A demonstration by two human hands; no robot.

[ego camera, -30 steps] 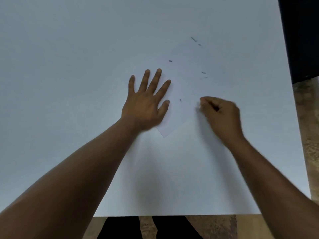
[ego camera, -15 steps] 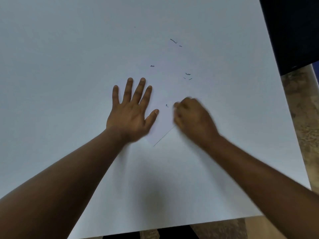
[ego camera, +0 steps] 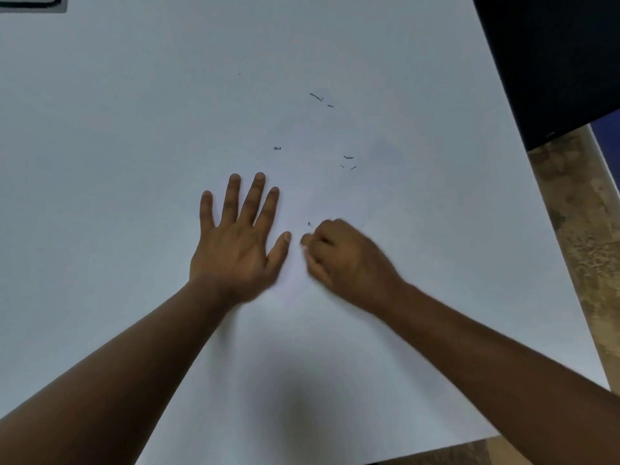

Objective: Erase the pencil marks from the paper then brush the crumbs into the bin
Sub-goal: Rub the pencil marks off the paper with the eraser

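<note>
Pressing left hand [ego camera: 235, 243] flat on paper [ego camera: 322, 196], no legible writing.

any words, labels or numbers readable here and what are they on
None can be read.
The dark specks on the paper are short scattered strokes or crumbs, not letters or digits.
The framed object at the top left corner of the table is cut off and shows no text.

No readable text, label, brand, number or sign appears anywhere in my view. The dark specks [ego camera: 348, 157] on the paper [ego camera: 322, 196] before me are short loose strokes only, forming no letters or digits that I can make out.
</note>
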